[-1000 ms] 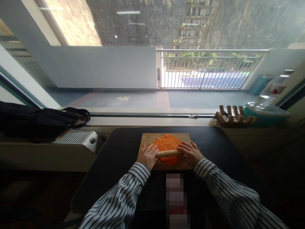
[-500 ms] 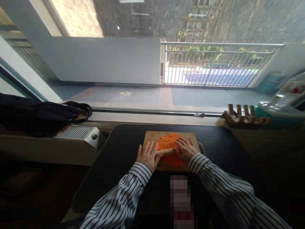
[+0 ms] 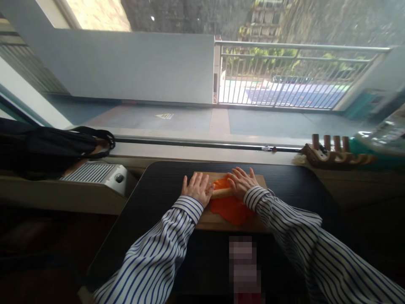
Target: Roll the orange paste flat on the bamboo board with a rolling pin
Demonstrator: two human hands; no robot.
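Observation:
A wooden rolling pin (image 3: 221,193) lies across a flattened orange sheet of dough or clay (image 3: 231,211); I cannot tell which. Under it is a wooden cutting board (image 3: 205,223). My left hand (image 3: 196,188) rests flat over the pin's left end, fingers stretched forward and apart, thumb beside the pin. Over the right end lies my right hand (image 3: 242,183), palm down with its fingers extended. Both hands press on the pin from above without wrapping round it, and they hide its ends. Most of the orange sheet shows on the near side of the pin.
The board sits on a black table (image 3: 158,211) against a window sill (image 3: 190,153). A metal ring handle (image 3: 271,192) shows at the board's right. Left stands a white heater-like unit (image 3: 104,175) near a black bag (image 3: 57,145). A wooden rack (image 3: 335,154) is on the right.
Both hands have pushed the rolling pin forward, away from me, over the orange sheet. More of the sheet now shows on the near side. The camera view has tilted slightly down.

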